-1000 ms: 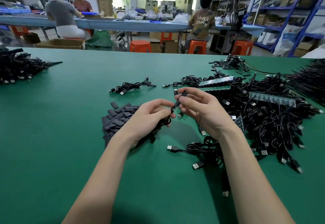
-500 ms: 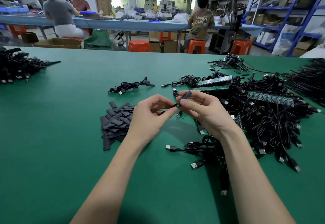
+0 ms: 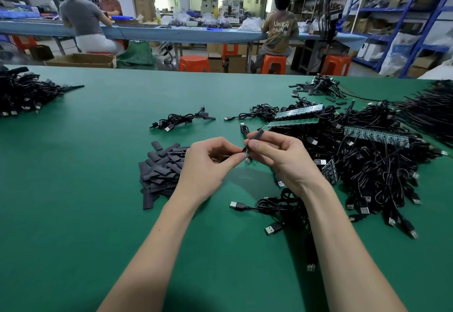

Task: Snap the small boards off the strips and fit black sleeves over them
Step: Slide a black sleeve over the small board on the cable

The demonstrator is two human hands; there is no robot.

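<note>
Now black sleeve point(image 3: 256, 136) pinched in right hand point(image 3: 284, 158) fingers point(image 3: 255, 144).

Green table point(image 3: 73, 189). Black sleeves point(image 3: 159, 172) heaped; black cables point(image 3: 367, 164) with silver plug ends. Green board strips point(image 3: 297, 112) patterned with rows of small parts. Orange stools point(image 3: 195, 63), blue shelving point(image 3: 414, 17), light blue bench point(image 3: 171, 32) seen behind.

We are in a factory assembly hall: a long green bench point(image 3: 85, 164) heaped with black cables point(image 3: 372, 164), workers on orange stools point(image 3: 273, 63) at a blue bench point(image 3: 171, 33) behind, blue steel shelves point(image 3: 402, 10) loaded with cartons, and machines under strip lights at the back.
</note>
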